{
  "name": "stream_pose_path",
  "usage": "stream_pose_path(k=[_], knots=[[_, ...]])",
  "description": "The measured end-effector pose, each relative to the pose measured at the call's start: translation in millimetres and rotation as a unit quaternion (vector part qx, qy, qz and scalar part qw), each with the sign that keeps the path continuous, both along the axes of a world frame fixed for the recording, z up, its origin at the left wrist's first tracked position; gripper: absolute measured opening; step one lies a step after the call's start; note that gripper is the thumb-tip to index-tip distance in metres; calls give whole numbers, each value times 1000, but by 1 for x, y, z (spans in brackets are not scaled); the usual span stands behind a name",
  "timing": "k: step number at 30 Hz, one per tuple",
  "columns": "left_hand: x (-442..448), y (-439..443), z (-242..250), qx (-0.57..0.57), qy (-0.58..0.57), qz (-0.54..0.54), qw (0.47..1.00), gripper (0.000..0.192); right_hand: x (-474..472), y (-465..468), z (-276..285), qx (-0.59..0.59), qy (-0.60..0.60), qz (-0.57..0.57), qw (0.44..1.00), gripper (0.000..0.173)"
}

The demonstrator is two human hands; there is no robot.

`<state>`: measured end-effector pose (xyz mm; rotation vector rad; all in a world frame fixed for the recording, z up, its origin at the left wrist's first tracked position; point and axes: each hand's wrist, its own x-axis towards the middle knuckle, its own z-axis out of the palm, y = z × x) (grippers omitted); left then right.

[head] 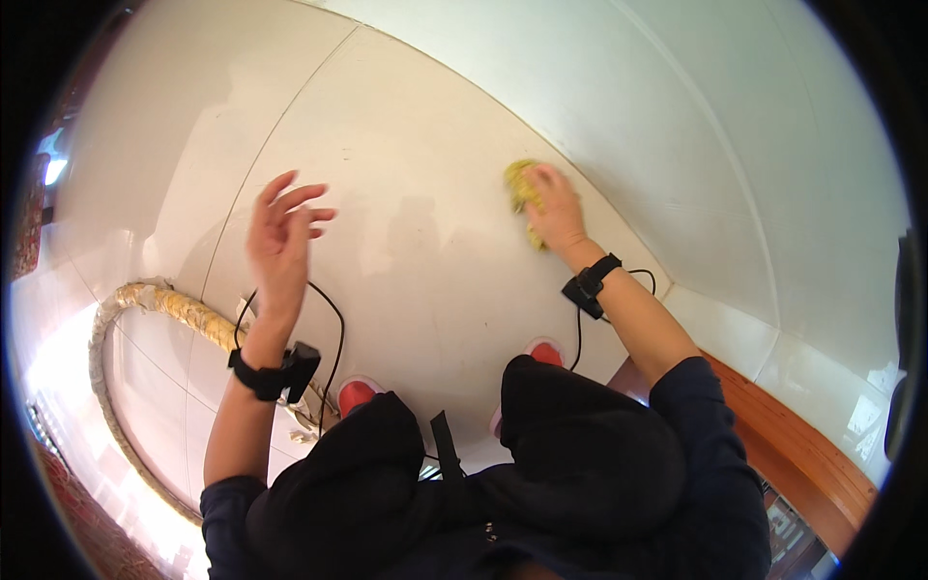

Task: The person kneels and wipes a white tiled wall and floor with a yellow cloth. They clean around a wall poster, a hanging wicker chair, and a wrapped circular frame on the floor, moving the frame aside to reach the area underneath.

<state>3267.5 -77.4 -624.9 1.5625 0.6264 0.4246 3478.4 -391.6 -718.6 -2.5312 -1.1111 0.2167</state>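
A crumpled yellow-green cloth point(520, 185) lies under my right hand point(557, 210), which presses it on the pale tiled floor point(406, 290) close to the foot of the wall. My left hand point(281, 225) hangs in the air over the floor to the left, its fingers spread and slightly curled, with nothing in them. Both hands are a little blurred. Each wrist bears a black strap with a small black device and a thin black cable.
A hose-like loop point(174, 308) in worn, peeling wrap lies on the floor at left. A glossy pale wall point(696, 159) rises at right. A wooden board point(790, 435) runs along the lower right. My red shoes point(355, 395) stand on the tiles.
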Motion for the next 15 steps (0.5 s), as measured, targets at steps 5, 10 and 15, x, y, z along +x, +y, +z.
stream_pose_path(k=[5, 10, 15], knots=[[27, -32, -6, -31, -21, -65, 997, 40, 6, 14, 1, -65, -2, 0, 998, 52], [11, -29, -8, -30, 48, -59, 997, 39, 26, 18, 6, -88, 6, 20, 996, 49], [9, -28, -14, -23, 56, -8, 998, 38, 23, 32, 14, -183, -14, 18, 983, 48]])
